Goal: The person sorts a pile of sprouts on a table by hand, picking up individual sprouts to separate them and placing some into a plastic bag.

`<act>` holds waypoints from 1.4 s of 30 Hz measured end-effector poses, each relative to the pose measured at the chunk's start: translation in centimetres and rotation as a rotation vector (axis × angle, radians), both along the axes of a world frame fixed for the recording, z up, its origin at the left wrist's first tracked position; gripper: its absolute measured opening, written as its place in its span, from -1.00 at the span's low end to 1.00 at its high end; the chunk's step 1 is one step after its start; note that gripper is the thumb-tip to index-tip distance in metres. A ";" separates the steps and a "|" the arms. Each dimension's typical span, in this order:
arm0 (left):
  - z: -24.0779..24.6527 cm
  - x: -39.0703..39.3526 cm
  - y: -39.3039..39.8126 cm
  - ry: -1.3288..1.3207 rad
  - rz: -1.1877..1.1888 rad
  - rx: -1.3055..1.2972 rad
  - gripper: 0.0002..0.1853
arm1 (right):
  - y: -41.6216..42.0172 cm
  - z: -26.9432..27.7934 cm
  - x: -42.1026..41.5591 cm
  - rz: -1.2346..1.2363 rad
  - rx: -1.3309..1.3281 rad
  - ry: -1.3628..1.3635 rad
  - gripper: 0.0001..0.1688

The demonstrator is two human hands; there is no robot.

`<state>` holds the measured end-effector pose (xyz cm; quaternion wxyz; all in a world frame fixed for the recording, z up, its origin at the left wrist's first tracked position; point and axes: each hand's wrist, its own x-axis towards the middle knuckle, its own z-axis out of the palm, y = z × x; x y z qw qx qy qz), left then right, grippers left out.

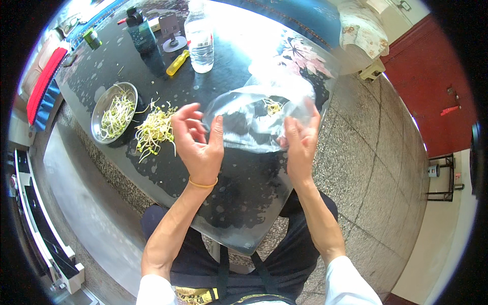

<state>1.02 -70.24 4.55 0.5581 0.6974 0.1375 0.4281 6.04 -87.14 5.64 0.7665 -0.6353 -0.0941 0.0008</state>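
A clear plastic bag [248, 131] lies on the dark table in front of me, its mouth facing me, with a small clump of bean sprouts [273, 107] inside. My right hand [303, 143] grips the bag's right edge, the thumb in front and some fingers showing through the film. At the left edge of the bag is my left hand [200, 148], thumb and fingers apart, with a yellow band on the wrist. Just left of that hand rests a loose pile of bean sprouts [154, 131]. Farther left, a round metal dish [93, 124] holds more sprouts.
Toward the back stand a water bottle [201, 53], a dark flask [141, 36] and a phone stand [170, 28]. A yellow-handled tool [177, 63] lies beside the bottle. A green container [92, 39] sits at the far left. The table's corner [248, 244] points toward my lap.
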 end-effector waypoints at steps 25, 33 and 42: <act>-0.9 1.2 3.5 0.159 -0.860 -1.483 -0.64 | -6.2 -0.6 2.6 0.577 0.838 0.583 -0.65; 0.2 -0.2 1.4 0.243 -0.199 0.357 -0.17 | -5.2 -0.1 2.4 0.587 0.865 0.490 -0.54; -0.9 0.2 3.0 0.352 -0.687 -0.819 -0.79 | -3.2 1.1 0.3 0.364 -0.285 0.108 -0.23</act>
